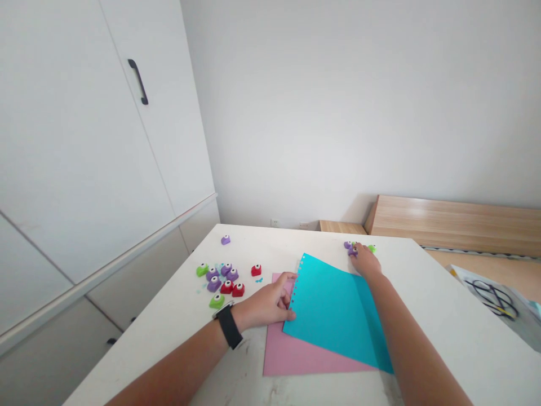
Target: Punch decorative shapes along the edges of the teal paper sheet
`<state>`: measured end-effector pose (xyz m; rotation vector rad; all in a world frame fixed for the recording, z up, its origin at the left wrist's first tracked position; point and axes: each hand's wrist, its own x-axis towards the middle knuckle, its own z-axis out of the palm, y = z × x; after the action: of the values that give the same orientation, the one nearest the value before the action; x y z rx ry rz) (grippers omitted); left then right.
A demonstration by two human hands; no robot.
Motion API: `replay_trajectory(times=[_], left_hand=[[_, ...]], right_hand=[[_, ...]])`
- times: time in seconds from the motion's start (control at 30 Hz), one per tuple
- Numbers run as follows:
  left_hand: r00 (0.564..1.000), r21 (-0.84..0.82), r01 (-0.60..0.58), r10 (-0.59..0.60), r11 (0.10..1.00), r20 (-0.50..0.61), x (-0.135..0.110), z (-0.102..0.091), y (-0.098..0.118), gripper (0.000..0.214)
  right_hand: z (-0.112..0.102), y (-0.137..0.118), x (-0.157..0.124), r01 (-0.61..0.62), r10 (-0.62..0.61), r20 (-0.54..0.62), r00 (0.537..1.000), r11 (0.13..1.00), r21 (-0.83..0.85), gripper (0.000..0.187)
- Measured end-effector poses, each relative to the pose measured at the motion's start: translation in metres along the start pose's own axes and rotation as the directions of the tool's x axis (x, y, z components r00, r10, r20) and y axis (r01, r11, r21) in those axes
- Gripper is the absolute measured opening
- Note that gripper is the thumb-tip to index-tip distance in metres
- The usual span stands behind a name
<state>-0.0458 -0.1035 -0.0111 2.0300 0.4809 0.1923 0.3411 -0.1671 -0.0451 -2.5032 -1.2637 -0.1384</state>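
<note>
A sheet of blue paper (333,310) with a row of small holes along its left edge lies askew over a pink sheet (296,358). My left hand (273,301), a dark watch on its wrist, pinches the blue paper's left edge. At the far right, my right hand (364,260) has its fingers closed around a purple craft punch (352,252). Beside those fingers stand another purple punch (347,245) and a green punch (372,248); the fingers partly cover this group. My right forearm passes over the blue paper's right side.
Several purple, green and red craft punches (227,287) cluster on the left of the white table (169,344), with blue paper bits (259,280) nearby. One purple punch (225,239) stands farther back. White cabinets (105,141) flank the left; a wooden bed (456,225) is at right.
</note>
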Motion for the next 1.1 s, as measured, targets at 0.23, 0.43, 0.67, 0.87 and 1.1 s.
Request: replay_trajectory(times=[0.23,0.43,0.67,0.87,1.1], left_hand=[[0.996,-0.204,0.070,-0.056,0.976,0.071,0.003,-0.003,-0.003,0.065],[0.992,-0.328,0.126,-0.127,0.936,0.019,0.008,-0.001,-0.007,0.050],[0.978,-0.430,0.173,-0.206,0.886,-0.030,0.007,-0.002,0.006,0.043],[0.958,-0.590,0.274,-0.267,0.760,0.102,0.008,-0.007,0.007,0.044],[0.970,-0.708,0.237,-0.208,0.665,0.129,0.006,-0.007,0.018,0.063]], right_hand=[[-0.012,-0.008,-0.004,-0.013,0.013,0.014,1.000,1.000,0.022,0.025],[-0.051,-0.084,-0.059,0.371,-0.391,-0.066,0.918,0.788,0.491,0.029],[-0.085,-0.161,-0.139,0.371,-0.681,0.155,0.716,0.559,0.742,0.022],[-0.063,-0.167,-0.145,0.404,-0.585,0.071,0.808,0.638,0.656,0.019],[-0.051,-0.170,-0.148,0.526,-0.616,-0.032,0.787,0.642,0.557,0.022]])
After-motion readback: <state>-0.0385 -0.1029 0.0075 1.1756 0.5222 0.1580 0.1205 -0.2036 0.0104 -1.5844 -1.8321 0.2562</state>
